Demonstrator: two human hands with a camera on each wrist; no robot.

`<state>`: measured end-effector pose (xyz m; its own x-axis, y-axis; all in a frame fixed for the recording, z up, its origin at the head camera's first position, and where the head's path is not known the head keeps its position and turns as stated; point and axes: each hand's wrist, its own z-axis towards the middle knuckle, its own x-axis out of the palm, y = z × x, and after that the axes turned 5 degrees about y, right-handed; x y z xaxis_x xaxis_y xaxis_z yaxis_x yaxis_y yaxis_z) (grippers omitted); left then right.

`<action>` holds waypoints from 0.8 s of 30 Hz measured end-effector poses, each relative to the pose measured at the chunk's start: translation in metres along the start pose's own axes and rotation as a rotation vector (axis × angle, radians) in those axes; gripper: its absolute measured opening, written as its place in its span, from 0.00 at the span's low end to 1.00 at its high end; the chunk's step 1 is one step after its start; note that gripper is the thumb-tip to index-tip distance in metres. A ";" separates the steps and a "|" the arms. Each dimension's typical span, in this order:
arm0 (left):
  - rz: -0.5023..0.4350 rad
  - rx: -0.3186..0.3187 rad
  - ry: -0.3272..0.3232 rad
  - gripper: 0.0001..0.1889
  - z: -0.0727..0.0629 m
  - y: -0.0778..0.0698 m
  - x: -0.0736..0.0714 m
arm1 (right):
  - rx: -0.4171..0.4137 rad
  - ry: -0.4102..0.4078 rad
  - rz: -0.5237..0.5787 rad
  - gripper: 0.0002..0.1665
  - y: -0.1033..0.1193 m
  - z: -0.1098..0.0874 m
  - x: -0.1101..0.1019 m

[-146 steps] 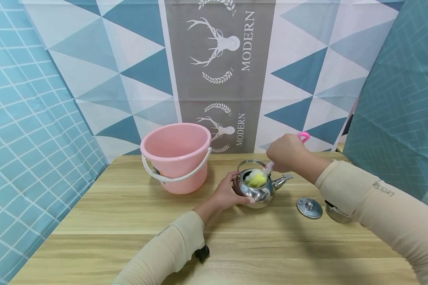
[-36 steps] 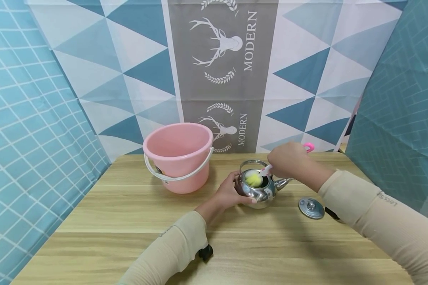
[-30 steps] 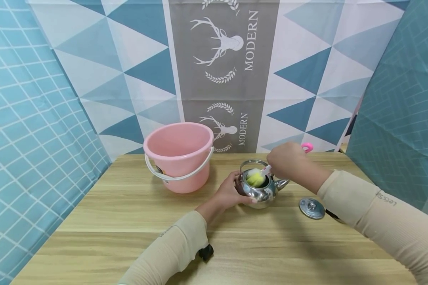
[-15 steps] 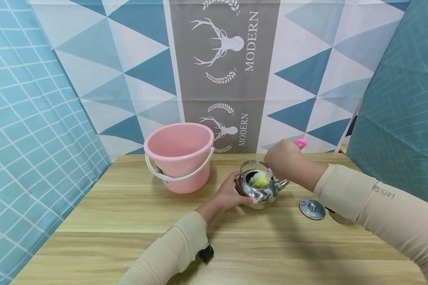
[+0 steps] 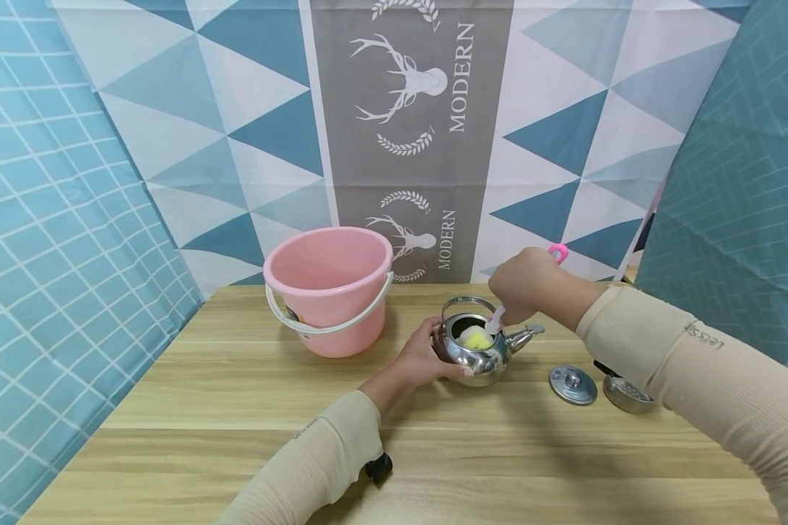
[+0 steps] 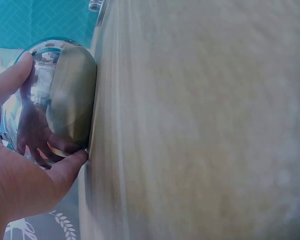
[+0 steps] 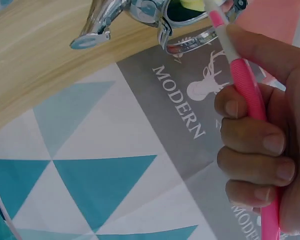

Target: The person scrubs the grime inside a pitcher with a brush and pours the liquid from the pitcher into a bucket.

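Observation:
A shiny steel kettle (image 5: 482,362) stands lidless on the wooden table, its spout to the right and its hoop handle raised. My left hand (image 5: 427,355) grips its left side, thumb in front; in the left wrist view the fingers and thumb spread round the belly of the kettle (image 6: 72,95). My right hand (image 5: 524,284) is curled round the pink and white handle of a cleaning brush (image 7: 250,90). The yellow and white head of the brush (image 5: 476,337) sits inside the kettle's mouth. The lower part of that head is hidden by the rim.
A pink bucket (image 5: 331,292) with a white handle stands left of the kettle. On the right lie the kettle's lid (image 5: 573,385) and a small round metal strainer (image 5: 627,395) with a black handle, partly by my right sleeve. A patterned cloth (image 5: 407,146) hangs behind the table.
The brush head has shifted about within the kettle's mouth, and my right hand has moved slightly with it. My left hand keeps its hold on the kettle. More of the strainer shows now.

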<state>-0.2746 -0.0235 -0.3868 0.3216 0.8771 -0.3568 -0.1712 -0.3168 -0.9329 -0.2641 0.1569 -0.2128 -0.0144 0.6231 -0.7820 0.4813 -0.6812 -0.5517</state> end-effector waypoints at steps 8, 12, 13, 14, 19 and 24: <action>0.006 -0.010 -0.001 0.56 -0.001 -0.001 0.000 | -0.014 0.037 0.159 0.25 -0.005 0.004 0.011; -0.004 -0.008 -0.003 0.56 -0.003 -0.002 0.000 | -0.013 0.022 0.144 0.25 -0.003 0.007 0.013; -0.004 -0.010 -0.002 0.56 -0.003 -0.002 0.000 | -0.012 0.017 0.135 0.24 -0.003 0.008 0.013; -0.004 -0.008 -0.002 0.56 -0.002 -0.002 0.000 | -0.010 0.011 0.127 0.24 -0.002 0.010 0.012; 0.004 -0.012 0.001 0.57 -0.002 -0.001 -0.001 | 0.012 -0.027 0.080 0.23 0.000 0.012 0.011; 0.014 -0.014 -0.001 0.57 -0.002 -0.002 0.000 | 0.043 -0.051 0.057 0.22 0.002 0.011 0.009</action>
<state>-0.2728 -0.0241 -0.3853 0.3179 0.8729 -0.3701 -0.1629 -0.3342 -0.9283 -0.2726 0.1570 -0.2245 -0.0330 0.5629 -0.8258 0.4441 -0.7320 -0.5167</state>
